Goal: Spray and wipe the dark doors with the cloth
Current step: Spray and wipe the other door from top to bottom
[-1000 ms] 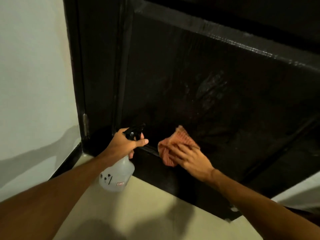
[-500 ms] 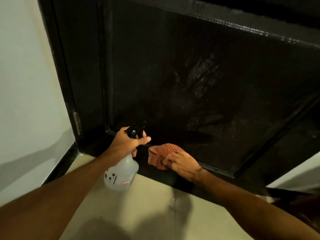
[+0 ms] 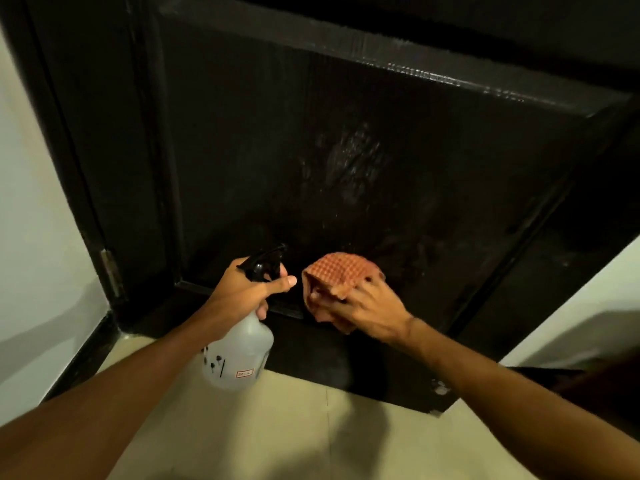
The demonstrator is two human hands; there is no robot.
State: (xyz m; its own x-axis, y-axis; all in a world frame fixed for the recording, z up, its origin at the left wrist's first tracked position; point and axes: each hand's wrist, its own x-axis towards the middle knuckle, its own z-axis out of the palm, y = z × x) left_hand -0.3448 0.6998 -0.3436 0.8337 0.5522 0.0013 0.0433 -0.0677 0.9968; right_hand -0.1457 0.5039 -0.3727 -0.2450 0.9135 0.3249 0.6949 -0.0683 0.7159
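The dark door [image 3: 311,150] fills the upper view, its recessed lower panel streaked with wet spray marks. My left hand [image 3: 242,292] grips the neck of a translucent spray bottle [image 3: 239,355] with a black trigger head, nozzle aimed at the panel's bottom left. My right hand [image 3: 363,306] holds a crumpled orange checked cloth [image 3: 337,275] against the lower part of the panel, just right of the bottle. Part of the cloth is hidden under my fingers.
A pale wall [image 3: 31,237] stands to the left of the black door frame, which carries a metal hinge [image 3: 110,275]. Beige floor tiles [image 3: 294,427] lie below the door. Another pale wall [image 3: 571,313] shows at the right.
My right hand has moved the cloth along the panel's lower edge, first down and left, then slightly right and up. My left hand keeps hold of the bottle. The camera has shifted.
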